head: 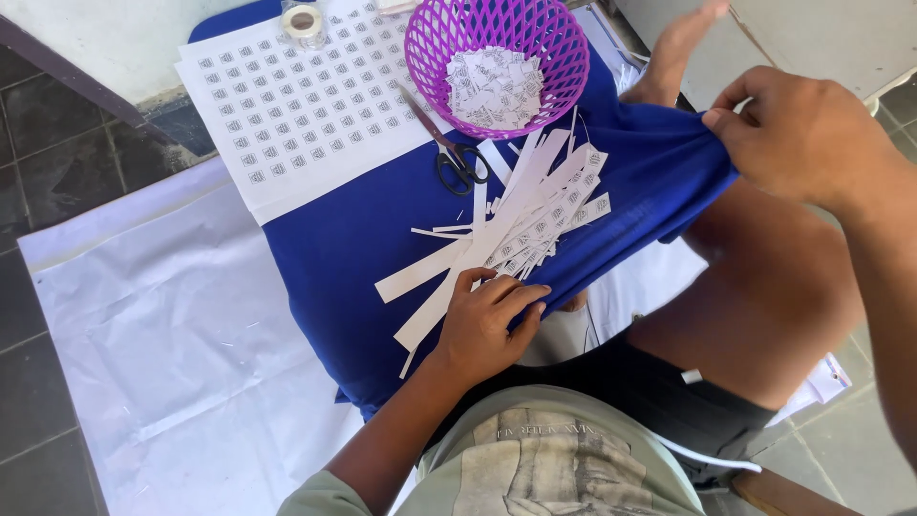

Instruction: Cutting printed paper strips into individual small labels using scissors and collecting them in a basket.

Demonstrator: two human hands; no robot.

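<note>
A blue cloth (344, 239) is spread over my lap and the floor. My left hand (489, 323) rests on its near edge, fingers curled over the cloth beside a pile of cut white paper strips (521, 215). My right hand (798, 134) pinches the cloth's right edge and lifts it above my bare leg (764, 287). Black-handled scissors (457, 158) lie on the cloth above the strips. A purple mesh basket (430, 43) holds several small cut paper squares.
White sheets printed with rows of small squares (287, 115) lie at the cloth's far left. A roll of clear tape (304, 21) sits on them. A white plastic sheet (162, 315) covers the dark tiled floor at left. My foot (678, 48) points toward the wall.
</note>
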